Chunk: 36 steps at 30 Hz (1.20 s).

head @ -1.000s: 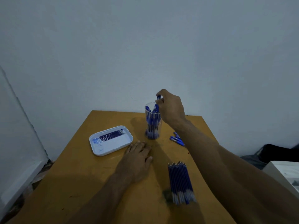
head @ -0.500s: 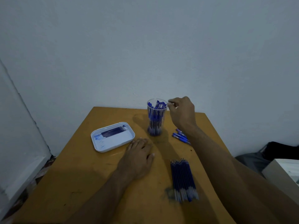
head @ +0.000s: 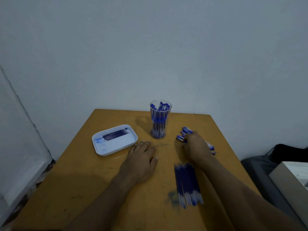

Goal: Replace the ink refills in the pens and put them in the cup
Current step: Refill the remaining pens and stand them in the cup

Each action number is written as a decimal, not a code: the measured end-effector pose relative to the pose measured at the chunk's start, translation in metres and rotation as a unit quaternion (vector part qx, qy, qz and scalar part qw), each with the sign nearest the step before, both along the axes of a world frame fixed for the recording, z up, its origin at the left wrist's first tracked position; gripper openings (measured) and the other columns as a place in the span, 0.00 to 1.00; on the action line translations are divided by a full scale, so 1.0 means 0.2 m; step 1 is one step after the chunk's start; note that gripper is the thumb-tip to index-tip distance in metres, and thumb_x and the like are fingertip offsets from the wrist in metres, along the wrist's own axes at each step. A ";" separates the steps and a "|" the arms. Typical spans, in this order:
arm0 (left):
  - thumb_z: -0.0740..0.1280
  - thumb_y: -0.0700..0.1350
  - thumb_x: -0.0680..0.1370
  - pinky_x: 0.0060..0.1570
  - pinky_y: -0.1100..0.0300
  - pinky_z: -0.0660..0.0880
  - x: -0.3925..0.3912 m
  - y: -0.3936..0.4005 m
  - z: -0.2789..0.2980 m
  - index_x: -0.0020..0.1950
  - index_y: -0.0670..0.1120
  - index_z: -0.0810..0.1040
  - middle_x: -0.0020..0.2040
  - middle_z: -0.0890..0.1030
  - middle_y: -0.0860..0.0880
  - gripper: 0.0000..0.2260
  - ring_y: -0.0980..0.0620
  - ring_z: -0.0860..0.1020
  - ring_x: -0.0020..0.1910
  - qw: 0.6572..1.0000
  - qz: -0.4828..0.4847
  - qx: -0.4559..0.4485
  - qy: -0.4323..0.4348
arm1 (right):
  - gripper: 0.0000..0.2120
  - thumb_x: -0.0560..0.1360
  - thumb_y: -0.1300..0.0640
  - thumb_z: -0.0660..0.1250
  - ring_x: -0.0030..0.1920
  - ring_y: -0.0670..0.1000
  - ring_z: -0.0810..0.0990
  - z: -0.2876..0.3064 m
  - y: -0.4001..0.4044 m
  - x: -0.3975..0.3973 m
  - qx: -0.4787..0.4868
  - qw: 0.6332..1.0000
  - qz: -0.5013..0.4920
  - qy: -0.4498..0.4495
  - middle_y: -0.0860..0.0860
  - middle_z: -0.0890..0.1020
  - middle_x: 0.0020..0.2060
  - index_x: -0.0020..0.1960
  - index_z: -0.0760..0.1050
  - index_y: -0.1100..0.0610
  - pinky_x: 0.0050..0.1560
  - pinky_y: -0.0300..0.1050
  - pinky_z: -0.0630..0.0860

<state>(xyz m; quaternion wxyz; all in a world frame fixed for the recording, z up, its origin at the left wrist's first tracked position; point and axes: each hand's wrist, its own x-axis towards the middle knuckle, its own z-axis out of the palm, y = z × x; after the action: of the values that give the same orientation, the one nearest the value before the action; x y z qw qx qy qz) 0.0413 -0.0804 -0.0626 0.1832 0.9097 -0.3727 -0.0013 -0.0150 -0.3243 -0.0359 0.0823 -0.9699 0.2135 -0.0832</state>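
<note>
Head view: on the worktop (head: pixel 80 172) a white tray (head: pixel 115 151) at left holds a few refills (head: pixel 115 135). The clear cup (head: pixel 159 120) stands upright at the back, packed with pens (head: pixel 159 117). A row of refills (head: pixel 187 183) lies near the front. The left hand (head: pixel 141 160) rests flat, fingers straight. The right hand (head: pixel 195 148) covers loose pens (head: pixel 185 132) right of the cup; I cannot tell whether its grip has closed on one.

wooden table (head: pixel 83 172), pale wall (head: pixel 150 47), white box (head: pixel 293 177)
</note>
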 end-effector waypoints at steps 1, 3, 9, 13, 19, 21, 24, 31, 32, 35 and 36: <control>0.52 0.60 0.85 0.80 0.51 0.47 0.00 0.00 0.00 0.80 0.55 0.63 0.82 0.58 0.53 0.24 0.52 0.51 0.82 1.000 0.000 -0.001 0.000 | 0.06 0.81 0.58 0.64 0.46 0.47 0.75 0.00 0.00 0.01 0.011 1.000 -0.006 -0.010 0.52 0.74 0.58 0.56 0.78 0.52 0.51 0.44 0.75; 0.53 0.60 0.84 0.80 0.51 0.47 0.01 0.00 -0.01 0.80 0.55 0.63 0.82 0.58 0.53 0.24 0.52 0.51 0.82 1.000 -0.002 -0.003 0.001 | 0.04 0.81 0.57 0.66 0.45 0.47 0.75 0.00 0.00 0.01 0.035 0.999 -0.019 -0.021 0.53 0.73 0.58 0.55 0.78 0.53 0.51 0.44 0.76; 0.52 0.60 0.84 0.80 0.51 0.47 0.01 0.00 -0.01 0.80 0.56 0.62 0.82 0.58 0.53 0.24 0.53 0.51 0.82 1.000 -0.001 0.004 0.005 | 0.07 0.80 0.57 0.68 0.47 0.49 0.76 -0.02 0.01 0.03 0.065 0.996 -0.044 -0.050 0.53 0.74 0.56 0.57 0.74 0.54 0.51 0.48 0.79; 0.53 0.60 0.84 0.81 0.50 0.49 0.00 0.00 0.00 0.80 0.55 0.63 0.82 0.58 0.53 0.24 0.52 0.52 0.81 1.000 0.000 0.002 0.005 | 0.05 0.79 0.57 0.69 0.44 0.47 0.77 -0.02 0.01 0.05 0.063 0.996 -0.056 -0.032 0.52 0.77 0.54 0.55 0.79 0.54 0.50 0.46 0.80; 0.53 0.60 0.84 0.80 0.50 0.48 0.00 0.00 0.02 0.80 0.55 0.62 0.82 0.58 0.53 0.24 0.53 0.51 0.82 1.000 0.001 0.001 0.008 | 0.07 0.79 0.59 0.68 0.47 0.49 0.78 0.01 0.01 0.06 0.068 0.996 -0.048 0.002 0.52 0.80 0.49 0.57 0.79 0.55 0.53 0.48 0.79; 0.53 0.60 0.84 0.80 0.51 0.47 -0.01 0.00 0.01 0.80 0.55 0.63 0.82 0.58 0.53 0.24 0.53 0.51 0.82 1.000 0.000 -0.001 0.003 | 0.09 0.79 0.58 0.69 0.49 0.50 0.79 0.03 0.01 0.05 0.059 0.997 -0.040 0.014 0.52 0.81 0.51 0.60 0.78 0.55 0.55 0.48 0.79; 0.53 0.60 0.84 0.80 0.51 0.47 0.00 0.00 0.01 0.80 0.55 0.63 0.82 0.58 0.53 0.24 0.53 0.51 0.82 1.000 -0.001 -0.003 0.001 | 0.09 0.80 0.58 0.68 0.49 0.50 0.81 0.07 0.03 0.03 0.054 0.997 -0.030 0.049 0.53 0.81 0.52 0.59 0.81 0.56 0.56 0.49 0.80; 0.61 0.55 0.84 0.76 0.51 0.64 -0.02 0.04 0.03 0.76 0.55 0.70 0.77 0.68 0.54 0.20 0.56 0.64 0.75 0.991 -0.006 -0.130 0.032 | 0.06 0.76 0.54 0.68 0.42 0.53 0.78 0.29 0.21 -0.09 0.031 0.999 -0.006 -0.040 0.52 0.80 0.44 0.49 0.74 0.55 0.34 0.44 0.69; 0.62 0.55 0.83 0.74 0.51 0.67 -0.03 0.05 0.04 0.75 0.55 0.71 0.75 0.70 0.54 0.20 0.57 0.66 0.73 0.987 -0.001 -0.155 0.039 | 0.06 0.76 0.54 0.68 0.42 0.52 0.77 0.33 0.23 -0.10 0.031 0.999 -0.004 -0.044 0.52 0.80 0.44 0.49 0.74 0.55 0.33 0.44 0.66; 0.63 0.56 0.83 0.68 0.52 0.73 -0.08 0.09 0.04 0.72 0.55 0.75 0.69 0.76 0.56 0.19 0.59 0.72 0.67 0.977 0.003 -0.205 0.058 | 0.08 0.76 0.53 0.69 0.44 0.51 0.78 0.39 0.30 -0.16 0.080 0.996 -0.014 -0.043 0.52 0.82 0.47 0.53 0.79 0.55 0.38 0.44 0.69; 0.64 0.56 0.83 0.65 0.53 0.75 -0.11 0.11 0.04 0.71 0.55 0.76 0.66 0.78 0.56 0.17 0.60 0.74 0.64 0.973 0.003 -0.223 0.065 | 0.10 0.76 0.53 0.68 0.45 0.50 0.79 0.39 0.32 -0.18 0.112 0.993 -0.012 -0.043 0.51 0.83 0.50 0.56 0.80 0.54 0.40 0.44 0.71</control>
<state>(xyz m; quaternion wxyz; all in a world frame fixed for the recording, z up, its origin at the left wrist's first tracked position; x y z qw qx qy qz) 0.0201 -0.0585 -0.0544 0.4053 0.8451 -0.3480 0.0228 -0.0507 -0.2599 0.0430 0.1990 -0.9475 0.2291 -0.1011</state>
